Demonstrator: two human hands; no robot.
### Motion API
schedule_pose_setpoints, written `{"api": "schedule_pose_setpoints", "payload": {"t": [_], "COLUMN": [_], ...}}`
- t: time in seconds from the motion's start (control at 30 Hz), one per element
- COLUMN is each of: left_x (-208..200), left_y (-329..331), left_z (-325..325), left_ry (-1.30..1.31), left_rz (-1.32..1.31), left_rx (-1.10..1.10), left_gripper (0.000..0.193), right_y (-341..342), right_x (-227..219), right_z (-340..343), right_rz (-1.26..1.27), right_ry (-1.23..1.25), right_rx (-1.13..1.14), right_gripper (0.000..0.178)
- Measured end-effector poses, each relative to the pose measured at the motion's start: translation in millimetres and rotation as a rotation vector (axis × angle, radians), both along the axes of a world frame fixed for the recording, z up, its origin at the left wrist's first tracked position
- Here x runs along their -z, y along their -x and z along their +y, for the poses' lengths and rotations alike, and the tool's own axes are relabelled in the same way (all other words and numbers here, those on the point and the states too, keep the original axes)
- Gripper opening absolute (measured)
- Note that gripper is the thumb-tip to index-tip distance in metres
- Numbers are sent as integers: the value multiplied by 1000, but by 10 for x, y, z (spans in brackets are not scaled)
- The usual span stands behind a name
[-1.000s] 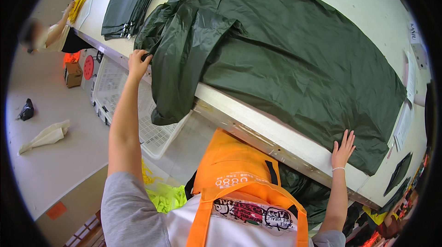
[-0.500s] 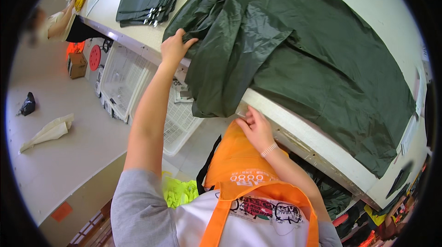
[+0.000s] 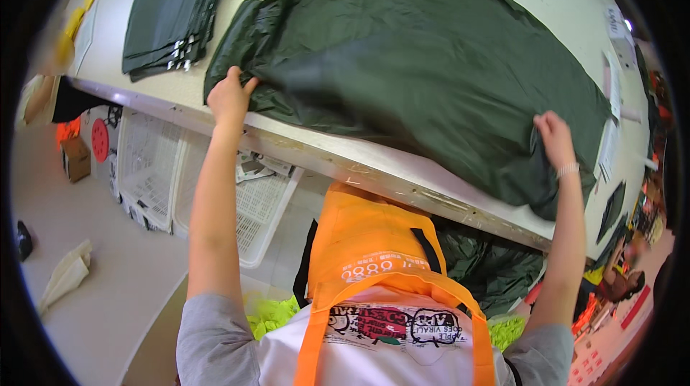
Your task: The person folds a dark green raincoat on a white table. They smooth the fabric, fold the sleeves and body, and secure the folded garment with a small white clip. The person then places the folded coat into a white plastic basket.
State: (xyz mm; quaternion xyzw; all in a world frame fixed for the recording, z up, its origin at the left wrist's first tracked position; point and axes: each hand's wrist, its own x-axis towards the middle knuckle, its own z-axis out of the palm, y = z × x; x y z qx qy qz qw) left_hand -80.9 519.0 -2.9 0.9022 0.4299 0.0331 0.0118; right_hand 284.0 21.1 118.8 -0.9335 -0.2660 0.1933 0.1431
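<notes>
A large dark green garment (image 3: 431, 48) of thin, shiny fabric, like a raincoat, is spread over the white table (image 3: 345, 149). My left hand (image 3: 228, 98) is closed on its bunched left end, near the table's front edge. Far to the right, my right hand (image 3: 557, 141) grips the near right part of the cloth, with fingers curled and fabric hanging below them. Between my hands the cloth is blurred by motion, and part of its near edge is lifted off the tabletop.
Left of the garment lies a stack of folded dark green pieces (image 3: 172, 19) with white tags. White plastic baskets (image 3: 151, 163) stand below the table, and more dark green fabric (image 3: 489, 264) is heaped beneath it. A cream cloth (image 3: 68, 274) and a cardboard box (image 3: 75, 158) are on the floor.
My right hand has moved from the table's front edge up and to the right and has taken hold of the garment. The fold that hung over the edge is now spread across the table.
</notes>
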Motion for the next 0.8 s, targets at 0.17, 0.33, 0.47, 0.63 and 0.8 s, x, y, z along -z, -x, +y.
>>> {"api": "schedule_pose_setpoints", "payload": {"t": [0.17,0.33,0.47,0.63,0.8], "left_x": [-81,-734,-807,-211,65], "left_y": [-62,-156,-1119,-1895,-2061], "left_z": [57,-330,-1432,-1875,-1801], "left_ry": [158,203,242,30,24], "left_rz": [-11,-402,-282,-76,-52], "left_rx": [37,450,771,702,679], "left_gripper": [34,50,55,68,73], "right_y": [-447,89,414,337,160], "right_x": [576,218,707,572,664], "right_z": [-62,-657,-1492,-1299,-1877], "right_rz": [-618,-795,-317,-514,-380], "right_ry": [308,-130,-294,-400,-51], "right_rx": [-163,318,945,748,552], "right_gripper": [33,44,60,47,43]}}
